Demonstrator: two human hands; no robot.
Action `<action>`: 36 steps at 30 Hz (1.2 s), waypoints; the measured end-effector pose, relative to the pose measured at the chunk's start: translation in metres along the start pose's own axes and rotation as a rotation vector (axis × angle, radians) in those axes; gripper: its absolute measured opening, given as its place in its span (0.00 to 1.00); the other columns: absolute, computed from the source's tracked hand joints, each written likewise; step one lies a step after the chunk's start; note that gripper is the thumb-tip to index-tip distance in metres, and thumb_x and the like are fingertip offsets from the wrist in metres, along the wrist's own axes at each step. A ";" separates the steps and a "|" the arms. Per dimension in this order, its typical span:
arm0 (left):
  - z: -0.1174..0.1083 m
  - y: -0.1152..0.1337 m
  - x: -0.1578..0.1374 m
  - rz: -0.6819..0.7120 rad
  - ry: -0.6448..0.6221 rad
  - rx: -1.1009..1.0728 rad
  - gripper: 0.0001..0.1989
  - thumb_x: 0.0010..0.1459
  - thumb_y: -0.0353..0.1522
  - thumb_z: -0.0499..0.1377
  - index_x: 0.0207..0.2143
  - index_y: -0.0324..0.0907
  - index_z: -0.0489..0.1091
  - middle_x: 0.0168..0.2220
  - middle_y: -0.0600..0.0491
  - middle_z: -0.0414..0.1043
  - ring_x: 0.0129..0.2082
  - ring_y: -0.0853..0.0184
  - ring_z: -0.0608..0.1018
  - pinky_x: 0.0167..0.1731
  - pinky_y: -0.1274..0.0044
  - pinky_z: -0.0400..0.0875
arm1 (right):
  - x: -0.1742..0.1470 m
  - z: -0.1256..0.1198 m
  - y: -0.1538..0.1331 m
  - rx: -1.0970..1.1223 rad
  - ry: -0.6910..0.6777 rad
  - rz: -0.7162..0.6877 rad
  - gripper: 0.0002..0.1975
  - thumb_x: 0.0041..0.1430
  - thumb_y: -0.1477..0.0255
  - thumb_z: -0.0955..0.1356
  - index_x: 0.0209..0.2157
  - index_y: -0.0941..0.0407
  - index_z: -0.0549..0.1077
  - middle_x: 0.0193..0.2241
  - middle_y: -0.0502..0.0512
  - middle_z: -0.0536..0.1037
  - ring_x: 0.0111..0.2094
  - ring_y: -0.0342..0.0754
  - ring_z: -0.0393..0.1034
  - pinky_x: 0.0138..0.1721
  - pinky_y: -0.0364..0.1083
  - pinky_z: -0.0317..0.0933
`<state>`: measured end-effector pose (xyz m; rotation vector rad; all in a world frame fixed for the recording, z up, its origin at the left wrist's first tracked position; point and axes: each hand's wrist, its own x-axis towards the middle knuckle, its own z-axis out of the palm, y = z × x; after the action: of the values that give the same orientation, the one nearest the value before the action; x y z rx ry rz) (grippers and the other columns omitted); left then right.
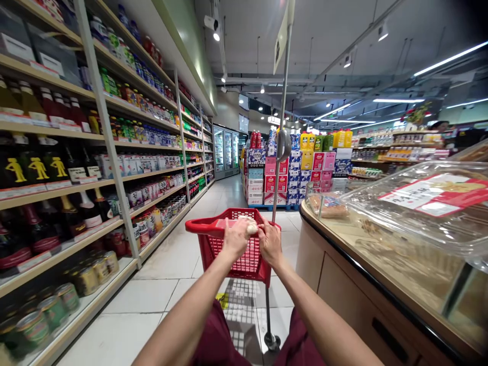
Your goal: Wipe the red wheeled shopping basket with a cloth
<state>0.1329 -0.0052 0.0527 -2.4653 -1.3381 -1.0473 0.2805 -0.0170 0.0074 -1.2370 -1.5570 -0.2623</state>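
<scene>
A red plastic shopping basket cart (244, 264) stands right in front of me, with a thin metal pole rising from its right side. Above its near rim my left hand (235, 239) is closed around a small whitish, rounded, knobbly thing (251, 227), whose kind I cannot make out. My right hand (270, 243) meets it from the other side, fingers bent and their tips pinching at its edge. The cart's red handle (198, 225) runs behind my left hand. Both wrists hang over the near side of the basket.
Tall shelves (114, 180) of bottles and cans line the left. To the right, a counter (324, 259) carries clear plastic food boxes (419, 229). Stacked drink cartons (276, 178) stand ahead, and glass-door fridges (225, 147) farther back. Tiled floor (145, 300) runs between.
</scene>
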 end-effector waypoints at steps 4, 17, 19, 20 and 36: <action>-0.005 -0.006 -0.004 0.023 -0.004 -0.003 0.15 0.56 0.33 0.48 0.45 0.52 0.64 0.49 0.56 0.68 0.51 0.64 0.67 0.57 0.54 0.33 | -0.001 -0.004 -0.002 -0.004 -0.047 -0.022 0.23 0.62 0.67 0.52 0.58 0.57 0.52 0.41 0.56 0.74 0.45 0.48 0.64 0.50 0.53 0.48; -0.015 -0.007 -0.002 -0.012 0.008 0.047 0.15 0.56 0.36 0.47 0.44 0.48 0.64 0.47 0.52 0.69 0.49 0.63 0.68 0.56 0.53 0.34 | -0.003 -0.006 0.000 -0.011 -0.048 -0.064 0.23 0.62 0.66 0.53 0.58 0.57 0.52 0.41 0.55 0.73 0.44 0.48 0.63 0.51 0.53 0.47; -0.027 -0.026 -0.002 -0.164 0.055 0.095 0.14 0.55 0.34 0.46 0.43 0.47 0.64 0.45 0.50 0.70 0.48 0.61 0.69 0.55 0.51 0.37 | -0.004 -0.005 -0.001 -0.023 -0.042 -0.057 0.23 0.62 0.66 0.53 0.58 0.57 0.52 0.40 0.55 0.73 0.44 0.48 0.63 0.51 0.54 0.47; -0.030 -0.031 -0.001 -0.212 0.069 0.119 0.14 0.55 0.34 0.47 0.43 0.46 0.65 0.45 0.49 0.70 0.48 0.59 0.69 0.54 0.50 0.40 | -0.005 -0.004 -0.002 -0.034 -0.031 -0.047 0.23 0.62 0.66 0.53 0.58 0.57 0.52 0.40 0.55 0.73 0.44 0.48 0.63 0.52 0.54 0.47; -0.022 -0.025 0.001 -0.189 0.066 0.128 0.14 0.56 0.37 0.45 0.43 0.49 0.64 0.47 0.51 0.69 0.48 0.61 0.68 0.54 0.52 0.46 | -0.007 0.000 -0.010 -0.029 0.011 -0.039 0.23 0.62 0.66 0.53 0.57 0.57 0.53 0.41 0.56 0.73 0.44 0.50 0.63 0.52 0.55 0.46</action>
<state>0.1022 0.0011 0.0654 -2.2286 -1.5887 -1.0366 0.2722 -0.0256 0.0056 -1.2266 -1.5738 -0.3183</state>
